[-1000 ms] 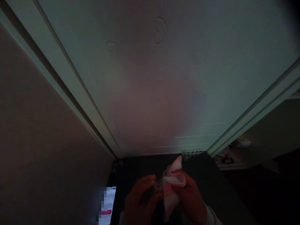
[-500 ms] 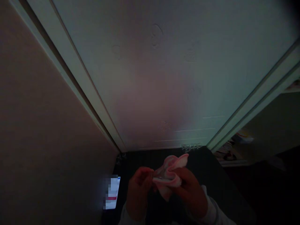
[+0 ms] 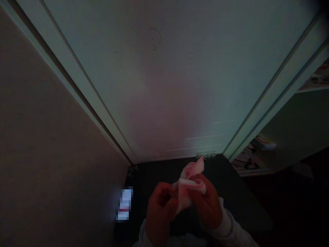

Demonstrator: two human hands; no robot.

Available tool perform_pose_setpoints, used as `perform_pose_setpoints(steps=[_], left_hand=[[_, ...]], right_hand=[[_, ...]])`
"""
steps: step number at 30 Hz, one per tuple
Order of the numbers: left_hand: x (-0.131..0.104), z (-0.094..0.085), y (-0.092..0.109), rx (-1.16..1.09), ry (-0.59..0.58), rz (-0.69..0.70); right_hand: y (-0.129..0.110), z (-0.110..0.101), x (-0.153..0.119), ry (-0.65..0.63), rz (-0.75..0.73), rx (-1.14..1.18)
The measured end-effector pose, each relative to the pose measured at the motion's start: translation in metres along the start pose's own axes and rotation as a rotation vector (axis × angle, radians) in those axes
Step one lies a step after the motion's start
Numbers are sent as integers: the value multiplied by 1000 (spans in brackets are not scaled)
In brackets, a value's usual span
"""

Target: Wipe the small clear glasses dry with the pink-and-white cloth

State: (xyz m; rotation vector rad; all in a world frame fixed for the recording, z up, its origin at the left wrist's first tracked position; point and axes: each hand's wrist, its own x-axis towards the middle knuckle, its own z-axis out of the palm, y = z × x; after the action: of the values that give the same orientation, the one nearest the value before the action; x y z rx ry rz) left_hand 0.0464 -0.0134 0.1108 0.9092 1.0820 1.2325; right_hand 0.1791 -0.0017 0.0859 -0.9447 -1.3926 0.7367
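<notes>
A soft pink and white cloth [image 3: 191, 185] is bunched between my two hands above a dark surface. My right hand [image 3: 209, 206] wraps around its right side, with folds sticking up over the fingers. At its left edge my left hand [image 3: 160, 204] is closed, thumb and fingertips pinching the cloth. The picture is dim, and the fingertips behind the cloth are hidden.
A lit phone-like screen [image 3: 124, 204] lies to the left on the dark surface [image 3: 151, 171]. A pale panel [image 3: 164, 96] stands ahead, with a wall [image 3: 51, 137] on the left. Shelves with items [image 3: 264, 142] are at the right.
Both hands and the cloth have shifted slightly, the left hand to the right and closer to the right hand. The cloth's folds have changed shape. The camera view has moved a little.
</notes>
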Motion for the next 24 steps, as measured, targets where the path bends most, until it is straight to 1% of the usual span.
perform_pose_setpoints(steps=[3,7,10,12,14,17,19,21,24], left_hand=[[-3,-4,-1,40,95,133],[-9,-15,-5,186,270,277],[-14,-23,-10,333,380,404],[-16,-27,-14,429,417,527],[-17,-30,-16,502,408,676],[-16,-33,-18,605,359,905],[-14,-35,-21,683,349,1030],[-13,-37,-22,744,330,1092],[-11,-38,-22,778,283,1109]], right_hand=[[-6,3,5,-25,-24,57],[-13,7,12,-129,-49,170],[-14,10,10,-168,24,291],[-14,12,7,-190,102,334],[-16,13,5,-194,159,343],[-19,13,6,-159,200,370],[-21,13,7,-134,225,394],[-21,12,7,-125,230,378],[-20,9,7,-126,181,303]])
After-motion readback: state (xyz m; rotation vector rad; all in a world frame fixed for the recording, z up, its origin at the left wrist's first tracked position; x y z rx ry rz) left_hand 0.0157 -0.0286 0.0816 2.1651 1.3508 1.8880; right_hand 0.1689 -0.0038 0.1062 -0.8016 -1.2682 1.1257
